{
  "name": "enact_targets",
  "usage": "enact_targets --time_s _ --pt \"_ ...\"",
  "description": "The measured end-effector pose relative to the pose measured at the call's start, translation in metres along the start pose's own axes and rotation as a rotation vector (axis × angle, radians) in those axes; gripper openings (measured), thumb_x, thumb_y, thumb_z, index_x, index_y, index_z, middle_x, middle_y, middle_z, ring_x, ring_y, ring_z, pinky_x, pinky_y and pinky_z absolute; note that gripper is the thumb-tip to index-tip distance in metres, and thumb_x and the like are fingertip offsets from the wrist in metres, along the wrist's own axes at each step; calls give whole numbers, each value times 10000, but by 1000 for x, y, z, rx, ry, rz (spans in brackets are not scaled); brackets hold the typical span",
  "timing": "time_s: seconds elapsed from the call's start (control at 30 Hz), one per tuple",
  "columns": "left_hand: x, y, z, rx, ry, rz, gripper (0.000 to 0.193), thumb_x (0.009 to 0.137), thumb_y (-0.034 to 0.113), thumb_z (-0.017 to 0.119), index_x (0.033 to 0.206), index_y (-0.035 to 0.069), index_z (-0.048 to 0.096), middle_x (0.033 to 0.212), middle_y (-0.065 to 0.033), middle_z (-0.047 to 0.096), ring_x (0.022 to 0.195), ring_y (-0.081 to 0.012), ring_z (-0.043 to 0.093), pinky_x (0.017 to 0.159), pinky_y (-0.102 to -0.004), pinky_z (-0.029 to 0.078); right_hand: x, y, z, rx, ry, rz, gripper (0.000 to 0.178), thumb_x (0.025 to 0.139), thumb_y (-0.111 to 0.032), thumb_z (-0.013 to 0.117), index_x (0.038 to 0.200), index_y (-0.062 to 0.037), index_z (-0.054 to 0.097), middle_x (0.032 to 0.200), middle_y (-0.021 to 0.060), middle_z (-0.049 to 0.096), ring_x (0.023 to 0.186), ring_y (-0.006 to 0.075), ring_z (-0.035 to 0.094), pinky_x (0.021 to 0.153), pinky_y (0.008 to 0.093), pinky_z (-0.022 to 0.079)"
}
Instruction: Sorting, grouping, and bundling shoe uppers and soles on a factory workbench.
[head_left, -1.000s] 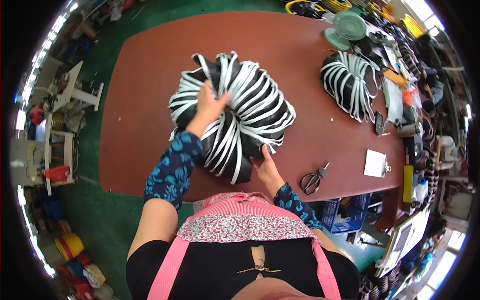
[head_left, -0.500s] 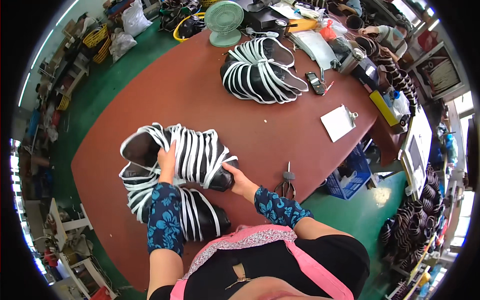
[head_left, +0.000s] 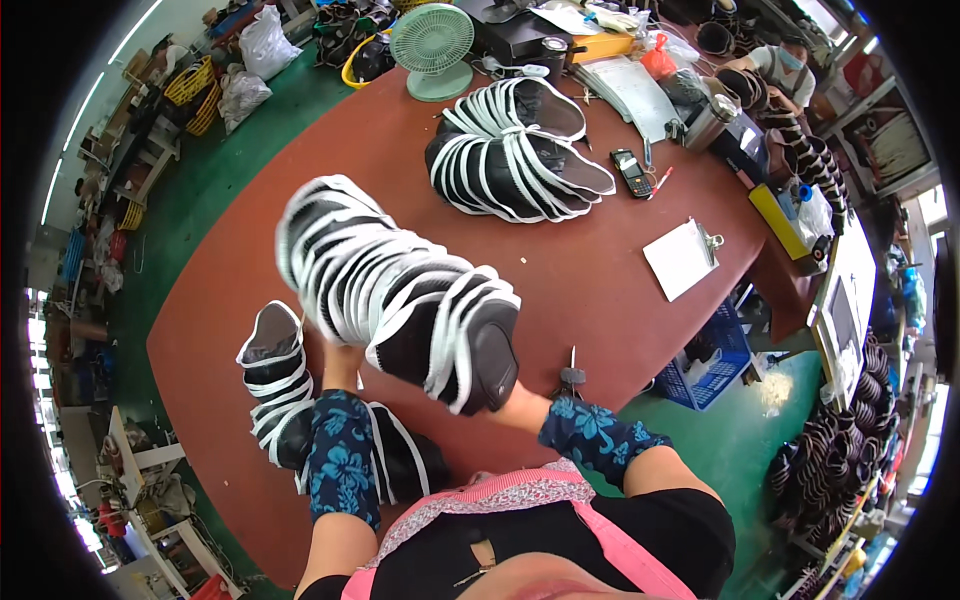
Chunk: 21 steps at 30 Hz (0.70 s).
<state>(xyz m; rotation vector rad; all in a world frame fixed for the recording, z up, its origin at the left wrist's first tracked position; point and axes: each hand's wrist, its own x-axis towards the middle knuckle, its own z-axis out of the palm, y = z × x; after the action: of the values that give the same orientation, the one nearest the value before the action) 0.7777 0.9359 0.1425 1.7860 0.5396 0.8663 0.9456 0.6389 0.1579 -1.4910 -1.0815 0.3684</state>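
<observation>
Bundle (head_left: 400, 275) of many black, leather-like pieces, nested in overlapping layers; white edging formed close, curving ribs along its length, and a smooth, rounded black end faced lower right. Location: it was held above the near part of the table (head_left: 590, 290), slanting. Grip: left hand (head_left: 342, 362) and right hand (head_left: 512, 408) both grasped it, the left from its underside, the right at the black end; most fingers were hidden behind it. Sleeves (head_left: 345, 455) were dark navy fabric with blue floral print. Second bundle (head_left: 272, 385), of like make, lay on the table, partly covered by the left sleeve. Third bundle (head_left: 510, 155) lay farther off, its white strips gathered to a knot-like point. Table top was smooth and reddish-brown. Clipboard (head_left: 680, 262) had a metal clip and white sheet; any writing was too small to read. Handheld device (head_left: 632, 175), black with a keypad, lay beside a slim red-and-white pen (head_left: 662, 181). Fan (head_left: 432, 42) was pale green, with a round grille. Basket (head_left: 708, 370), blue latticed plastic, stood below the table's edge.
</observation>
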Motion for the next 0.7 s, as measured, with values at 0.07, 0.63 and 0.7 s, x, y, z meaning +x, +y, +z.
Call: enact_targets --time_s 0.07,0.63,0.7 --pt "-92 -82 -39 -201 174 -600 852 1115 588 562 1757 105 278 1762 -108 407 1589 -292 430 1336 -447 313 55 -33 -24 -618 -445 -72 400 994 -293 680 1307 -51 738 1339 179 702 1223 350 681 1019 497 554" --pt "-85 105 144 1014 -197 39 918 911 694 752 1709 371 433 1844 -60 217 1651 -564 116 1162 -850 311 -86 44 -47 -322 -527 83 496 900 -92 772 1379 -23 665 1482 253 564 1397 471 545 1161 545 462" --pt "-94 108 146 1049 -199 30 928 910 688 761 1714 368 427 1849 -65 207 1657 -553 109 1172 -842 316 -90 48 -47 -92 -316 257 395 946 27 652 1341 28 646 1376 246 634 1245 423 645 1093 447 517"
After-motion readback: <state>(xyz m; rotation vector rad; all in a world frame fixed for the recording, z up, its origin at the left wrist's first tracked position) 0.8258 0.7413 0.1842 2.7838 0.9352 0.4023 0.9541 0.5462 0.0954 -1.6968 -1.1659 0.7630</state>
